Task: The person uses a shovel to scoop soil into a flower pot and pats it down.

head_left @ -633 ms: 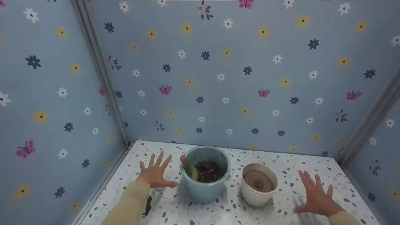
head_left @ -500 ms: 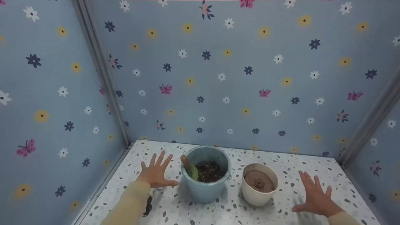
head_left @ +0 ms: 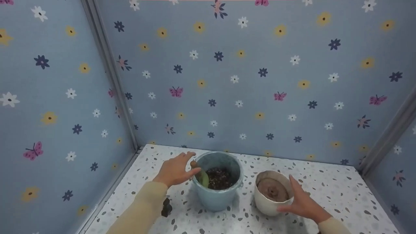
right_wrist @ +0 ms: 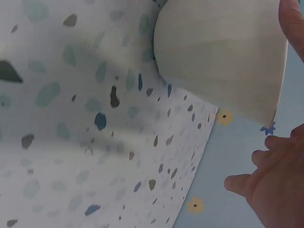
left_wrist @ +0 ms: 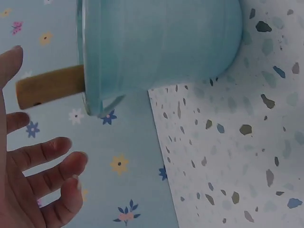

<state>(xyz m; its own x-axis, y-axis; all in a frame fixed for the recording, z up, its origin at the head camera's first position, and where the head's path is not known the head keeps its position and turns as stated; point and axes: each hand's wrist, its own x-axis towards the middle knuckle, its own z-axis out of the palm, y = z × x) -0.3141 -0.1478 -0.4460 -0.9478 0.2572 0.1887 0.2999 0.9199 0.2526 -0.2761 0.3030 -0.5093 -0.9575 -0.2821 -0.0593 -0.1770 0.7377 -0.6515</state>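
A light blue bucket (head_left: 216, 200) holds dark, speckled soil (head_left: 222, 178). Inside it leans a small garden tool (head_left: 204, 179) with a green head and a wooden handle (left_wrist: 50, 88) sticking above the rim; its lower end is hidden. My left hand (head_left: 175, 170) is at the bucket's left, fingers loosely bent and thumb apart around the handle, without gripping it. To the right stands a cream pot (head_left: 268, 208) filled with smooth brown material (head_left: 272, 188). My right hand (head_left: 302, 203) is at that pot's right side, thumb and fingers spread about its rim; contact is unclear.
Both containers stand on a white speckled table (head_left: 234, 224). A blue flowered wall (head_left: 227, 87) rises behind, with side panels and grey posts (head_left: 113, 78) at left and right. A small dark object (head_left: 166, 207) shows under the left wrist.
The left hand has moved right to the tool's handle, its spread fingers now bending. My right hand has come left to the cream pot. The head view has shifted slightly left.
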